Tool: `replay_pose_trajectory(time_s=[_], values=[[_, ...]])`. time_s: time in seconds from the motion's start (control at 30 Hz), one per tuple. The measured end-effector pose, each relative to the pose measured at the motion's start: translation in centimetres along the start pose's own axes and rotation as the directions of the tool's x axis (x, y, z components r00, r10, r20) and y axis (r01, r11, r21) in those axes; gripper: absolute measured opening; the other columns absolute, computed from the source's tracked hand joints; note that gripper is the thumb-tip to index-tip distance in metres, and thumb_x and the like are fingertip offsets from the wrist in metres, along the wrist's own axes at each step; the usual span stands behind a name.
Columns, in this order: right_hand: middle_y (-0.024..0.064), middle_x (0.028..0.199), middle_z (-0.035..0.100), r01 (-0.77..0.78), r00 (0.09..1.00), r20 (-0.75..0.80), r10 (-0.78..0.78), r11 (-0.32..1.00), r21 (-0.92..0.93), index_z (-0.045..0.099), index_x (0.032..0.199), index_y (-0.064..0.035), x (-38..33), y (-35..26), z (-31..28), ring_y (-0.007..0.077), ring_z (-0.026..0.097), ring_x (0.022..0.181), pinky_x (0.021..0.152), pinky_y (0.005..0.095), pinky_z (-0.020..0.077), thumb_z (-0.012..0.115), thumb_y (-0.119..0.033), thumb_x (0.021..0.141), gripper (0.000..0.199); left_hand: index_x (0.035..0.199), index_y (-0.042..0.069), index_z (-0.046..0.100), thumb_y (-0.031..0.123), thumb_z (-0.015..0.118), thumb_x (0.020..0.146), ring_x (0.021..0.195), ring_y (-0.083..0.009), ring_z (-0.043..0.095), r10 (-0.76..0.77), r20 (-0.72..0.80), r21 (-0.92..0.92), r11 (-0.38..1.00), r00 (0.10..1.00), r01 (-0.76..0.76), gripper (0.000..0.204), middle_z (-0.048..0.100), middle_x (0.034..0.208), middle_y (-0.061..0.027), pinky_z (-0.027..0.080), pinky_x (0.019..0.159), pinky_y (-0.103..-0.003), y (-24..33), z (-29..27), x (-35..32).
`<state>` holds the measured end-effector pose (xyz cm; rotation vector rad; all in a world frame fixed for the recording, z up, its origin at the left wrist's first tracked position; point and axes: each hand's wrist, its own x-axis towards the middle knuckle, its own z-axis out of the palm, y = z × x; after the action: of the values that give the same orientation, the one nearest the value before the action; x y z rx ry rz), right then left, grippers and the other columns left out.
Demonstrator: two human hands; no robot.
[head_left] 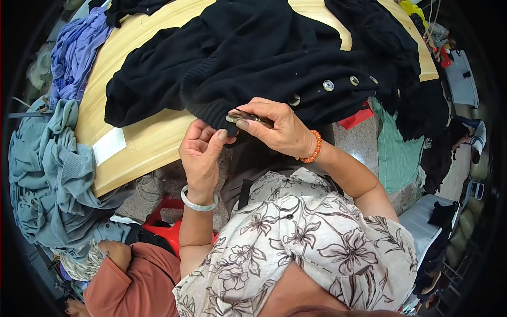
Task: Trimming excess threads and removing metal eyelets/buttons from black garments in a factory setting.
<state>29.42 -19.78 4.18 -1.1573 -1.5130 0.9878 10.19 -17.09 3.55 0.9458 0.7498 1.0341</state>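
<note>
A black knitted cardigan [253, 47] with a row of shiny round buttons [328, 85] lies spread in front of me. My left hand [203, 148] pinches the corner of its ribbed edge between thumb and fingers. Right beside it, my right hand [277, 127] is closed around small dark thread snips [254, 118], whose tip meets the ribbing. A pale button [232, 118] shows at that spot, by my right thumb. The exact contact between snips, button and thread is too small to make out.
The cardigan rests on a light wooden table [158, 142] with a white paper slip [109, 146]. Blue-grey knitwear [47, 169] and purple knitwear [79, 50] hang over its left edge. At lower left sits a person in a rust-coloured top [137, 280]. Green cloth [398, 153] lies at right.
</note>
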Motion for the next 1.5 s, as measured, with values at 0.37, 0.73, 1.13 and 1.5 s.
replay_pose_trajectory(time_s=[0.37, 0.73, 1.13, 1.5], values=[[0.0085, 0.092, 0.065, -0.07, 0.997, -0.012, 0.072, 0.99, 0.119, 0.069, 0.105, 0.0023, -0.4, -0.3, 1.1, 0.0131, 0.063, 0.081, 0.073, 0.0241, 0.0492, 0.065, -0.007, 0.09, 0.018, 0.129, -0.004, 0.047, -0.002, 0.059, 0.089, 0.097, -0.0125, 0.06, -0.012, -0.032, -0.006, 1.0, 0.999, 0.012, 0.042, 0.062, 0.113, -0.0088, 0.049, 0.079, -0.024, -0.1, -0.4, -0.3], [0.0093, 0.09, 0.066, -0.183, 0.931, -0.358, 0.07, 0.939, -0.292, 0.067, 0.096, 0.0022, -4.7, -0.2, -6.3, 0.0141, 0.064, 0.079, 0.071, 0.0242, 0.0506, 0.065, 0.002, 0.086, 0.01, 0.13, -0.002, 0.046, -0.003, 0.055, 0.092, 0.09, -0.0084, 0.057, 0.077, -0.156, 0.271, 0.962, 0.985, -0.032, 0.039, 0.062, 0.109, -0.007, 0.045, 0.075, -0.02, -1.7, -7.3, -0.7], [0.0054, 0.09, 0.071, -0.294, 0.881, -0.389, 0.269, 0.956, -0.006, 0.065, 0.109, 0.0014, -7.0, 1.4, -7.8, 0.0082, 0.067, 0.086, 0.071, 0.0188, 0.048, 0.058, -0.011, 0.098, 0.018, 0.114, 0.003, 0.064, -0.006, 0.069, 0.081, 0.101, -0.0251, 0.06, 0.429, 0.464, 0.759, 0.259, 0.775, -0.598, 0.035, 0.062, 0.111, -0.0126, 0.048, 0.082, -0.03, -1.5, 3.3, 1.5], [-0.0086, 0.06, 0.045, -0.197, 0.808, -0.288, 0.513, 0.696, 0.69, 0.059, 0.122, -0.0014, -6.6, 3.0, -6.6, -0.0024, 0.028, 0.043, 0.039, 0.0168, 0.022, 0.057, -0.013, 0.098, 0.026, 0.092, 0.001, 0.067, 0.005, 0.068, 0.086, 0.076, -0.0161, 0.061, 0.087, 0.326, 0.798, 0.509, 0.941, -0.323, 0.007, 0.066, 0.082, -0.0071, 0.047, 0.07, -0.026, -2.5, 4.7, 9.5]])
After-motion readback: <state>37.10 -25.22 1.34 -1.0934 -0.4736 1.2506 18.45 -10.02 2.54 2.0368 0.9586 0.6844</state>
